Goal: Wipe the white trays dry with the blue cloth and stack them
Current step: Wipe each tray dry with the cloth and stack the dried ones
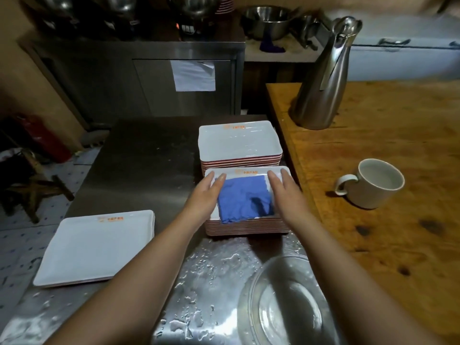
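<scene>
Wet steel formed the desk (149, 155), with a wooden counter (373, 170) alongside carrying a white mug (373, 183) and a steel jug (326, 78). Each white tray bore an orange mark, too blurred to read. Both hands lay flat, fingers straight: the left hand (206, 195) and right hand (286, 192) rested on the near tray stack (249, 226), flanking the blue cloth (244, 200) lying on its top tray. Another stack (239, 143) stood behind, a third (97, 245) at left.

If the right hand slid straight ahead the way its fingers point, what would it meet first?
Probably the far stack of white trays just beyond the near stack that the right hand rests on; depth is uncertain.
</scene>
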